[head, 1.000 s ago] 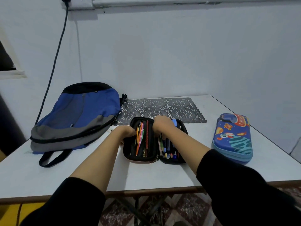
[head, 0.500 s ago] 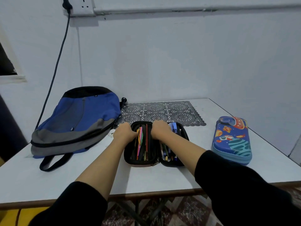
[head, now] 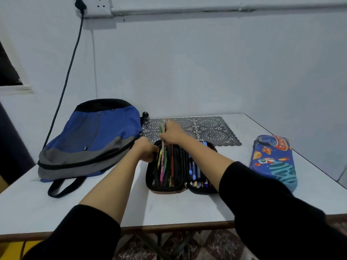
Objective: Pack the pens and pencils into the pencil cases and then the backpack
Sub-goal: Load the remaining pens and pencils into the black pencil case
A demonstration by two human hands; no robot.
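Here the left hand [head: 145,151] grips the far-left rim of the open black pencil case [head: 148,177], apparently to steady it, while the right hand [head: 171,135] pinches a few pencils [head: 164,126], steeply tilted with lower ends in the left compartment, probably to seat them; the backpack [head: 93,139] waits just left.

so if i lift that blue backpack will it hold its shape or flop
Probably flops: the blue backpack lies slumped and fairly flat on the table, its fabric sagging. It likely feels light, since it does not bulge. The loose strap would likely dangle.
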